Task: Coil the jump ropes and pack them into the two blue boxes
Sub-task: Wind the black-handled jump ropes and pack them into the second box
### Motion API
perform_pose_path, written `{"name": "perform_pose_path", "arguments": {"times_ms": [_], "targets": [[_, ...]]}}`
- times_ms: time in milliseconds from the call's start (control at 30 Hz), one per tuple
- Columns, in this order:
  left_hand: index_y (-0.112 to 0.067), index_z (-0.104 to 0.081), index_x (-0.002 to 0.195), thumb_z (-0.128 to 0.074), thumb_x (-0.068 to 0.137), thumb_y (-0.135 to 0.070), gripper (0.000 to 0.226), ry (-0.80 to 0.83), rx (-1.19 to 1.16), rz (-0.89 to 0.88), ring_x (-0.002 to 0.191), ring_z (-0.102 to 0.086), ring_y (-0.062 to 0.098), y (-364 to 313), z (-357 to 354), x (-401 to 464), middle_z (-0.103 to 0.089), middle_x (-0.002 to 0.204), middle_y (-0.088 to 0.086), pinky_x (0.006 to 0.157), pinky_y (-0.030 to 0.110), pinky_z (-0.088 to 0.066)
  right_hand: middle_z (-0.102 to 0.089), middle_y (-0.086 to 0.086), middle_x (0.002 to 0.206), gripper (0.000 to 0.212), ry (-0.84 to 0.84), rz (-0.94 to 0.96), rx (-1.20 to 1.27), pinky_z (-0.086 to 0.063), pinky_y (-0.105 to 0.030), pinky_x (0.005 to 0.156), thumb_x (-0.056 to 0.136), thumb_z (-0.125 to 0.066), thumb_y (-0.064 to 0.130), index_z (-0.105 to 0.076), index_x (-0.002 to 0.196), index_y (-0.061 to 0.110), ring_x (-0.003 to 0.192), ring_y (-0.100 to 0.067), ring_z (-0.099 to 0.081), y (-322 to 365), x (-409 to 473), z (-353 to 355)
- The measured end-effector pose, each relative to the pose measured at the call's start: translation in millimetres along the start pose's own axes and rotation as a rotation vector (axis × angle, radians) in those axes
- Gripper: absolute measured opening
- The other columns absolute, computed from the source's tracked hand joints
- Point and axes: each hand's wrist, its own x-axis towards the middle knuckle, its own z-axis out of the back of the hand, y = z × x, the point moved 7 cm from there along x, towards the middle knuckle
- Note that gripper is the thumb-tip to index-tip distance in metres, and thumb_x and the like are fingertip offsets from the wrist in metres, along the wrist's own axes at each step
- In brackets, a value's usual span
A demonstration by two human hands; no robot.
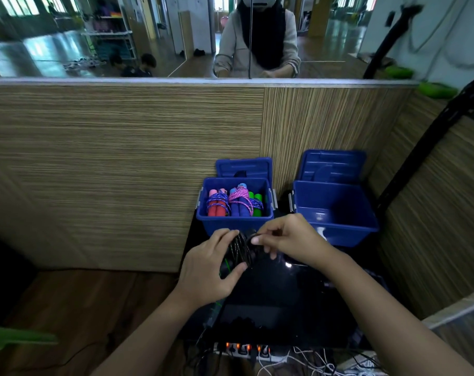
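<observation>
If the cord end is let go before it is tucked, the black jump rope [241, 249] could spring loose and uncoil. It is held in front of the boxes, fingers of the left hand [211, 270] curled tightly round it. Its cord is pinched narrowly by the right hand [287, 240]. The filled box [234, 221] lies at twelve o'clock, the empty box [336, 210] at two.

Ahead of you a striped wood-grain panel [121, 164] runs under a long mirror [94, 36], a glossy black surface [284, 302] sits low in front, and at its near edge a power strip [246, 350] glows orange among tangled white cables [317, 365].
</observation>
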Motion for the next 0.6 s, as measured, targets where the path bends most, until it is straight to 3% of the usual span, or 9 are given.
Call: {"name": "perform_pose_path", "arguments": {"times_ms": [67, 167, 233, 467, 600], "targets": [[-0.017, -0.051, 0.132, -0.058, 0.084, -0.054, 0.061, 0.001, -0.005, -0.008, 0.100, -0.062, 0.013, -2, 1, -1, -0.056, 0.127, -0.002, 0.078, 0.021, -0.049, -0.067, -0.001, 0.070, 0.013, -0.053, 0.022, -0.038, -0.044, -0.012, 0.059, 0.080, -0.073, 0.027, -0.070, 0.071, 0.018, 0.060, -0.003, -0.060, -1, 3, 5], [-0.016, -0.053, 0.132, -0.060, 0.084, -0.056, 0.063, 0.024, 0.012, -0.045, 0.099, -0.064, 0.014, -3, 0, -1, -0.057, 0.128, 0.000, 0.077, 0.023, -0.050, -0.066, 0.006, 0.097, 0.012, -0.094, 0.056, -0.057, -0.045, -0.012, 0.076, 0.078, -0.074, 0.028, -0.075, 0.076, 0.016, 0.085, 0.001, -0.061, -6, 6, 5], [-0.018, -0.050, 0.134, -0.058, 0.085, -0.057, 0.063, 0.029, -0.005, -0.062, 0.096, -0.065, 0.014, -4, 3, 0, -0.058, 0.128, 0.000, 0.075, 0.023, -0.051, -0.067, 0.009, 0.105, 0.012, -0.113, 0.036, -0.039, -0.046, -0.014, 0.082, 0.080, -0.072, 0.029, -0.075, 0.076, 0.018, 0.092, 0.003, -0.061, -8, 5, 5], [-0.035, -0.048, 0.139, -0.056, 0.088, -0.053, 0.055, 0.049, 0.006, -0.125, 0.080, -0.063, 0.011, -14, 11, 1, -0.059, 0.123, 0.003, 0.069, 0.015, -0.042, -0.069, -0.004, 0.073, 0.025, -0.137, 0.036, -0.044, -0.051, -0.029, 0.068, 0.085, -0.067, 0.032, -0.071, 0.070, 0.012, 0.072, -0.016, -0.065, -7, 5, 9], [-0.035, -0.051, 0.137, -0.058, 0.087, -0.051, 0.053, 0.050, -0.056, -0.118, 0.083, -0.065, 0.012, -16, 10, -1, -0.059, 0.121, 0.003, 0.070, 0.016, -0.047, -0.067, -0.005, 0.069, 0.029, -0.116, -0.038, -0.027, -0.049, -0.025, 0.063, 0.086, -0.066, 0.032, -0.068, 0.064, 0.014, 0.066, -0.014, -0.063, -14, 5, 8]]}}
